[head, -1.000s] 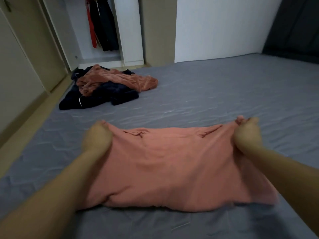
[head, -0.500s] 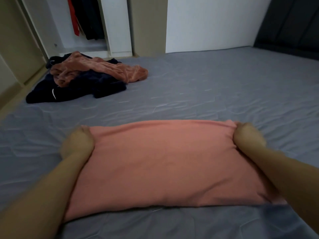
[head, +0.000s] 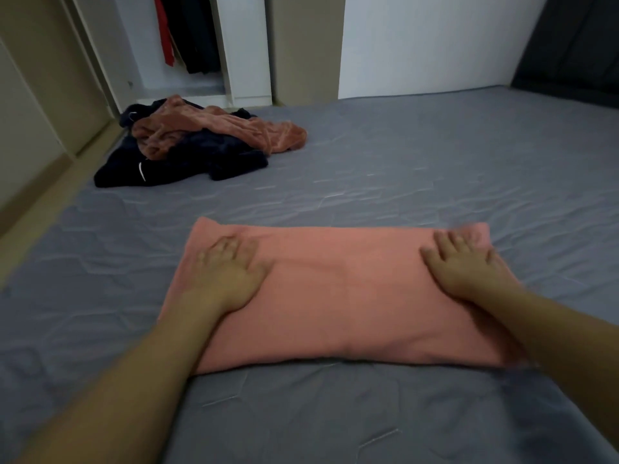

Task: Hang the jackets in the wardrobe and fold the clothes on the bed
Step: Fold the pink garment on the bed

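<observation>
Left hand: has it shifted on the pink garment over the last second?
Yes. The left hand has let go of the far left corner and now lies flat on the pink garment, nearer its centre.

At the top of the frame the edge cuts off the hanging jackets (head: 187,35). The dark garment (head: 174,165) lies partly hidden under the rust one (head: 217,128). Motion blur smears the pink cloth's (head: 345,289) upper-right corner.

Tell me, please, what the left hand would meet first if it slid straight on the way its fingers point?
Probably bare grey bed: the left hand lies flat on the pink garment, fingers pointing up-bed; the clothes pile seems to lie left of that line, though depth is unclear.
</observation>
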The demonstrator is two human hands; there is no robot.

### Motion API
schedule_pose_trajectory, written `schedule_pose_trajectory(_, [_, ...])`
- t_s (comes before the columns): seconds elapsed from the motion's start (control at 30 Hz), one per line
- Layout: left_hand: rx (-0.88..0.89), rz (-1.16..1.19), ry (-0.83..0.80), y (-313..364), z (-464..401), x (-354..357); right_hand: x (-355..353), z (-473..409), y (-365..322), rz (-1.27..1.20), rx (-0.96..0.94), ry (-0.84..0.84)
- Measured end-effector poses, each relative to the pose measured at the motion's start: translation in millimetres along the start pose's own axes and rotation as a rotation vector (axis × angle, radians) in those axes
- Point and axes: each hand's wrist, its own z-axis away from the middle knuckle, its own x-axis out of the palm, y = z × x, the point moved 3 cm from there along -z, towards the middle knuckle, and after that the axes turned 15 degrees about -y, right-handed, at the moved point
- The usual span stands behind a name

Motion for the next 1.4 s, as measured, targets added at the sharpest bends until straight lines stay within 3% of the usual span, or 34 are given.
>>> schedule_pose_trajectory(0.1, [-0.217,0.035,-0.008,-36.2,0.4,-8.7,-23.7,1.1,16.1,-0.087,0.275,0.035])
schedule_pose_trajectory(0.13, [-0.194,0.0,0.054,-28.4,1.7,-11.7,-27.3,4.2,3.0,-0.042,0.217,0.146])
schedule_pose_trajectory(0.2, [0.034,-0.049,0.204,10.1,1.6,-19.3,-26.4,13.3,-41.2,-0.014,-0.134,0.266])
schedule_pose_trajectory(0.27, [0.297,-0.03,0.167,55.7,-4.4,-18.7,-8.1,21.6,-87.1,-0.012,-0.477,0.123])
schedule_pose_trajectory(0.3, [0.351,-0.01,0.096,73.1,-10.3,-17.0,4.6,19.6,-100.1,0.043,-0.503,0.03])
schedule_pose_trajectory(0.37, [0.296,0.048,0.0,81.5,-30.4,-16.5,11.4,3.0,-94.3,0.081,-0.368,-0.003])
schedule_pose_trajectory(0.5, [0.009,0.033,-0.079,24.6,-51.0,-15.4,-3.9,-25.7,-18.5,0.15,0.025,0.027])
schedule_pose_trajectory(0.6, [-0.171,0.007,-0.003,4.9,-41.5,-29.2,-20.7,-26.6,-1.4,0.066,0.22,0.026])
schedule_pose_trajectory(0.63, [-0.144,0.016,0.069,19.4,-33.6,-34.2,-24.4,-23.7,-16.4,0.042,0.171,0.109])
schedule_pose_trajectory(0.7, [0.107,0.043,0.213,67.1,-3.4,-30.0,-24.4,-5.7,-63.1,-0.049,-0.15,0.231])
schedule_pose_trajectory(0.77, [0.355,0.049,0.18,102.0,35.7,2.5,3.3,32.1,-98.3,-0.049,-0.517,0.119])
schedule_pose_trajectory(0.8, [0.382,0.007,0.137,101.5,51.2,19.7,21.2,51.7,-99.5,0.005,-0.589,0.059])
schedule_pose_trajectory(0.87, [0.258,-0.069,0.116,67.8,64.7,41.2,39.6,71.6,-65.0,0.112,-0.495,0.05])
schedule_pose_trajectory(0.93, [0.067,-0.065,0.107,21.1,69.2,40.1,32.7,78.4,-21.7,0.187,-0.259,0.056])
schedule_pose_trajectory(1.03, [-0.188,0.003,0.055,-21.7,82.4,25.1,15.3,96.0,-1.2,0.112,0.029,0.142])
schedule_pose_trajectory(1.1, [-0.166,0.045,0.111,-4.7,97.9,19.4,20.8,117.9,-33.2,-0.003,-0.12,0.176])
schedule_pose_trajectory(1.17, [0.048,0.024,0.207,32.2,117.2,25.3,47.8,140.5,-73.6,0.088,-0.465,0.064])
schedule_pose_trajectory(1.2, [0.135,-0.003,0.223,46.7,125.9,34.5,58.4,147.8,-79.1,0.165,-0.548,0.02])
schedule_pose_trajectory(1.27, [0.112,-0.055,0.142,48.0,131.9,54.1,58.1,140.2,-54.5,0.233,-0.474,0.015])
schedule_pose_trajectory(1.33, [-0.075,-0.03,0.062,28.1,131.7,58.8,52.9,128.0,-11.3,0.26,-0.282,0.016])
schedule_pose_trajectory(1.4, [-0.151,-0.01,0.127,34.5,133.8,45.6,45.0,125.8,13.2,0.229,-0.177,0.008])
